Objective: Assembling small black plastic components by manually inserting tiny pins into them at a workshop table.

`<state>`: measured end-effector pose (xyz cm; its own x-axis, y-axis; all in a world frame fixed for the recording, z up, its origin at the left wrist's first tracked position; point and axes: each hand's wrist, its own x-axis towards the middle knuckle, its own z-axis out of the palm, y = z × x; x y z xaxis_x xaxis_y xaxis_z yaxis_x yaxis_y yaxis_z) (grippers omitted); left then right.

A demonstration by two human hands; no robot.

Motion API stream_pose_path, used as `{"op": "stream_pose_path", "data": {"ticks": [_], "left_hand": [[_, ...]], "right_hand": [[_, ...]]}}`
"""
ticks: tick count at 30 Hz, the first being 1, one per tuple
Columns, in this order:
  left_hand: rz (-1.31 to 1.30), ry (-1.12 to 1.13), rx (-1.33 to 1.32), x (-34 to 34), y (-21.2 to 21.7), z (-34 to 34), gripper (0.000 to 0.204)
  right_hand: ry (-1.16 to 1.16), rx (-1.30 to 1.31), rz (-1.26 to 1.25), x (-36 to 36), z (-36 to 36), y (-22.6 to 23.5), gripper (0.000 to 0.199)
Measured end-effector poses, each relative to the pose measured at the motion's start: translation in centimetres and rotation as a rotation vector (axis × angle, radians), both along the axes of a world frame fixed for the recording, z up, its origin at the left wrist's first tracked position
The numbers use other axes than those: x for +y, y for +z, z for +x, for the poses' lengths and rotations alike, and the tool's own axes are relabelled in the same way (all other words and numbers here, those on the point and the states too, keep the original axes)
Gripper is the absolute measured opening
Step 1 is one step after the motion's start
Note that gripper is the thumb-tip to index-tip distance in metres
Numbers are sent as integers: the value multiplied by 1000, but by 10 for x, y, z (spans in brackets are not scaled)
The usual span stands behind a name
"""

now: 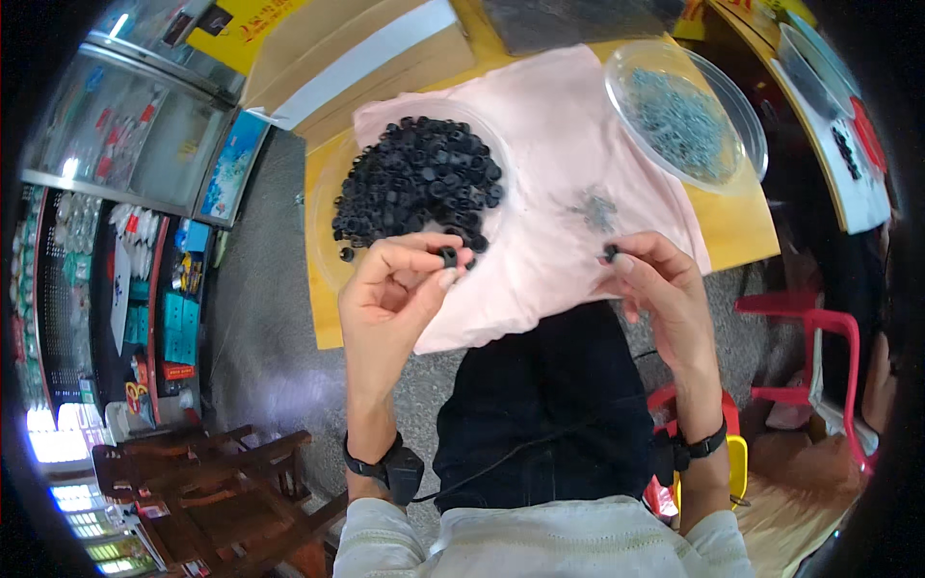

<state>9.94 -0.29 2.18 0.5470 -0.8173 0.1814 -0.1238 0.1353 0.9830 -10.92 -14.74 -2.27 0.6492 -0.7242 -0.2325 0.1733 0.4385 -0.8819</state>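
Note:
My left hand [397,284] pinches a small black ring-shaped cap [448,256] between thumb and fingers, at the near edge of a heap of similar black caps [424,178]. The heap lies in a shallow clear round tray [509,144]. On the right, my right hand [665,289] is closed on another small black piece [611,252], mostly covered by the fingertips. Just beyond that hand, a little pile of thin, shiny metal parts [597,210] rests on the pink cloth [549,125]. The two hands are apart.
A clear round tub [617,82] of small silvery parts stands at the back right of the yellow table [747,226]. An open cardboard box [376,67] is at the back left. A red plastic stool [853,356] is to the right, a wooden chair [207,472] to the lower left.

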Motion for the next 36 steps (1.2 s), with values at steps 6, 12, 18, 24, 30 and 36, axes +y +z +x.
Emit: {"op": "stream_pose_path", "data": {"ticks": [6, 12, 18, 24, 30, 36], "left_hand": [[-50, -272, 244, -3, -6, -35, 17], [8, -345, 208, -19, -26, -67, 22], [15, -304, 298, -29, -39, -81, 35], [-9, -195, 375, -31, -49, -88, 24], [-86, -113, 274, -31, -50, -90, 22], [-91, -101, 179, -26, -55, -82, 25]], "right_hand": [[69, -203, -47, 21, -2, 15, 14], [65, -266, -34, 26, -16, 11, 16], [121, -189, -87, 20, -31, 2, 19], [94, -268, 56, 18, -28, -5, 18], [34, -336, 189, 22, -20, -11, 17], [80, -363, 230, 22, -16, -12, 18]]}}
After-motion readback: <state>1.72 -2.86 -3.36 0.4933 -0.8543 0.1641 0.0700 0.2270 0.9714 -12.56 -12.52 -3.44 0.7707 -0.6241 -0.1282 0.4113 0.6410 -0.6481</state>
